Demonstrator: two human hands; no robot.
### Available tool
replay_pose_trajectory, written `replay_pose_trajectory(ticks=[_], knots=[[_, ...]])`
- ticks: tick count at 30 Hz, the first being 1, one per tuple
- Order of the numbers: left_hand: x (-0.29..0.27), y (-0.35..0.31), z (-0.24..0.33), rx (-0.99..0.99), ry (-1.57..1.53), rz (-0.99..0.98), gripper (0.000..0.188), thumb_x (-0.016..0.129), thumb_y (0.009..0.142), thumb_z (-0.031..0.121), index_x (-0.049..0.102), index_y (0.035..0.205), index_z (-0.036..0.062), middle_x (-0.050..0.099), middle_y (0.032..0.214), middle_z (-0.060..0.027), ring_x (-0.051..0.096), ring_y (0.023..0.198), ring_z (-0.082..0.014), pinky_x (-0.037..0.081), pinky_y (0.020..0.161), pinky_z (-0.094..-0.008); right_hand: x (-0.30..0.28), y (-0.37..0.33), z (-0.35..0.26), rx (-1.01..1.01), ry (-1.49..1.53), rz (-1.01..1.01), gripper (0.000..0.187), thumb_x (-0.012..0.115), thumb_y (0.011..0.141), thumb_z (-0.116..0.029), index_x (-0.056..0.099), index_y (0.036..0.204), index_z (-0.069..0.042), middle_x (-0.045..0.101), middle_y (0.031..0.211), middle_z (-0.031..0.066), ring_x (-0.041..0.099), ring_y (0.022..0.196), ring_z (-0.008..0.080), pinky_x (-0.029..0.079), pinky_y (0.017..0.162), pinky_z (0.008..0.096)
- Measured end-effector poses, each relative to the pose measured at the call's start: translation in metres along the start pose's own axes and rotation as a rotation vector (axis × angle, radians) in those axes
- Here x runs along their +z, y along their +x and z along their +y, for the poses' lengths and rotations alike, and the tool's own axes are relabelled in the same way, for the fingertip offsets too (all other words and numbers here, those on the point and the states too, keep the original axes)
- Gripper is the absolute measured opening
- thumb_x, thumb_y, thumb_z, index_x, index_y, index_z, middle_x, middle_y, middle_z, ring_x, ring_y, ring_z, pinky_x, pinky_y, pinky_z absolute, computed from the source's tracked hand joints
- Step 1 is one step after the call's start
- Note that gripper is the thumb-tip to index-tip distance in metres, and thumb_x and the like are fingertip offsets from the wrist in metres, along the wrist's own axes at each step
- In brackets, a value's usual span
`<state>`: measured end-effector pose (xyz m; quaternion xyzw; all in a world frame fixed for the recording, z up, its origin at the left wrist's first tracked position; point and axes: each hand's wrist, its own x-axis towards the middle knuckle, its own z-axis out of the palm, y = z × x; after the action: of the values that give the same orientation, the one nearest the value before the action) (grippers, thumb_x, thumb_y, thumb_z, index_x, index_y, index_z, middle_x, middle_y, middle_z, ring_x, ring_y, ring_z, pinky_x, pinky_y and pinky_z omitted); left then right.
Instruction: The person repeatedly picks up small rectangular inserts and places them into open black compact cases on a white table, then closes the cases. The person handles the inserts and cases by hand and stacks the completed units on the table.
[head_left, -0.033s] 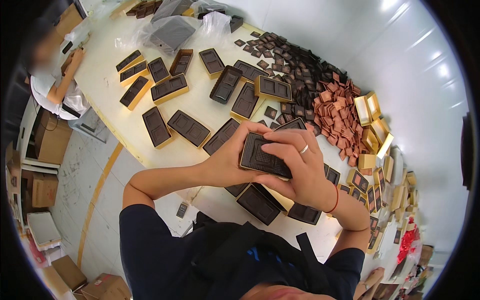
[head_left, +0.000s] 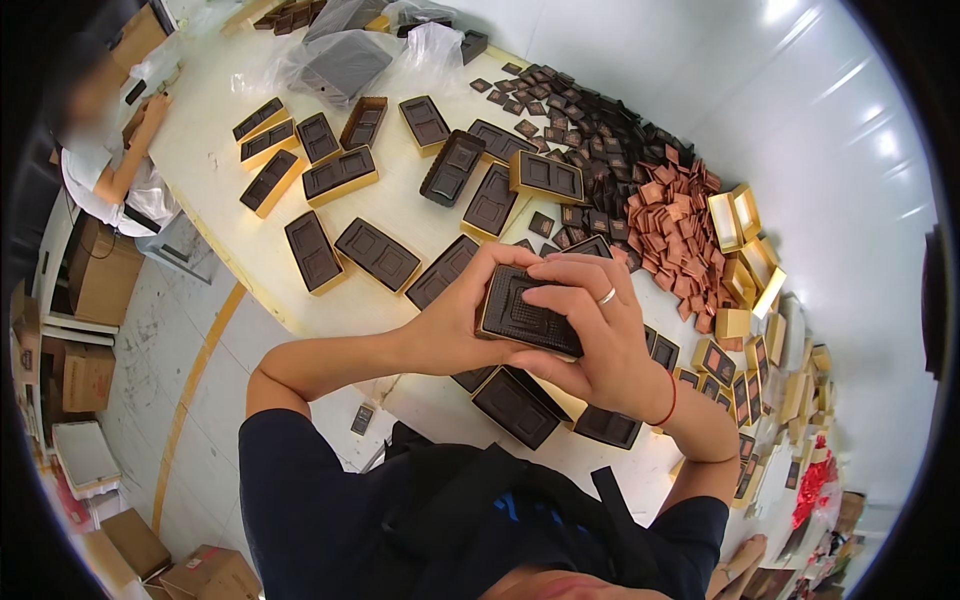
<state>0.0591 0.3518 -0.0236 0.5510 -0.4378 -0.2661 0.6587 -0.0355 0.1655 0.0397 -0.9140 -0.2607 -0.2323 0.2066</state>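
Note:
Between my two hands is a dark brown plastic tray point(head_left: 520, 312) with a textured surface and moulded recesses, held above the table. My left hand point(head_left: 462, 318) grips its left end, thumb along the near edge. My right hand point(head_left: 612, 335), wearing a ring, wraps the right end with its fingers bent over the top. Part of the tray is hidden under those fingers. Close by lie gold boxes with dark trays inside, such as one box point(head_left: 378, 256) to the left and another dark tray point(head_left: 516, 408) just below my hands.
Small dark wrapped squares point(head_left: 600, 150) and a heap of copper-coloured squares point(head_left: 672, 225) line the table's far right side. Gold boxes point(head_left: 735, 217) stand beyond them. Clear plastic bags point(head_left: 345, 65) lie at the back. Another person point(head_left: 100, 170) sits at the table's left edge.

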Motion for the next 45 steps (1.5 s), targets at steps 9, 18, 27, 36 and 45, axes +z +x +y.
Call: replay_pose_trajectory(ticks=[9, 18, 27, 36, 45], knots=[[-0.008, -0.018, -0.015, -0.106, -0.315, 0.266, 0.068, 0.084, 0.077, 0.002, 0.041, 0.128, 0.0127, 0.051, 0.135, -0.009, 0.051, 0.122, -0.0151, 0.046, 0.102, -0.033, 0.002, -0.02, 0.031, 0.037, 0.155, -0.206, 0.058, 0.081, 0.078, -0.014, 0.062, 0.133, -0.008, 0.057, 0.141, 0.0106, 0.049, 0.134, 0.0364, 0.042, 0.11, 0.047], [-0.125, 0.04, -0.068, 0.111, 1.142, 0.304, 0.028, 0.079, 0.081, 0.024, 0.067, 0.1, 0.007, 0.067, 0.101, -0.0067, 0.063, 0.087, -0.0255, 0.05, 0.08, -0.0379, 0.037, -0.028, 0.081, 0.098, -0.052, -0.187, 0.057, 0.078, 0.08, -0.015, 0.062, 0.133, -0.008, 0.056, 0.14, 0.0128, 0.048, 0.131, 0.0417, 0.043, 0.108, 0.0505], [-0.152, 0.061, -0.096, -0.197, 0.952, 0.445, 0.017, 0.081, 0.077, 0.02, 0.072, 0.081, 0.0049, 0.07, 0.073, -0.0047, 0.064, 0.064, -0.0191, 0.051, 0.064, -0.0355, 0.026, -0.046, 0.082, 0.201, -0.12, -0.221, 0.069, 0.081, 0.081, -0.027, 0.053, 0.142, -0.014, 0.038, 0.155, 0.0162, 0.028, 0.147, 0.0421, 0.03, 0.116, 0.0553], [-0.079, 0.078, -0.014, -0.142, 0.452, 0.338, 0.021, 0.082, 0.082, 0.004, 0.062, 0.079, 0.0063, 0.061, 0.07, 0.0053, 0.05, 0.061, -0.0004, 0.038, 0.055, -0.0176, 0.01, -0.041, 0.077, 0.382, 0.35, 0.169, 0.099, 0.084, 0.081, -0.04, 0.029, 0.154, -0.001, 0.035, 0.155, 0.0254, 0.034, 0.144, 0.0391, 0.031, 0.118, 0.0448], [0.088, 0.171, 0.007, -0.14, 0.134, -0.372, 0.016, 0.08, 0.085, 0.006, 0.065, 0.084, 0.0019, 0.065, 0.084, 0.0017, 0.059, 0.069, -0.0038, 0.046, 0.061, -0.0204, -0.063, -0.122, 0.055, 0.543, 0.37, 0.645, 0.081, 0.07, 0.094, -0.019, 0.023, 0.159, -0.003, 0.05, 0.138, 0.0133, 0.054, 0.116, 0.0193, 0.046, 0.098, 0.0342]])
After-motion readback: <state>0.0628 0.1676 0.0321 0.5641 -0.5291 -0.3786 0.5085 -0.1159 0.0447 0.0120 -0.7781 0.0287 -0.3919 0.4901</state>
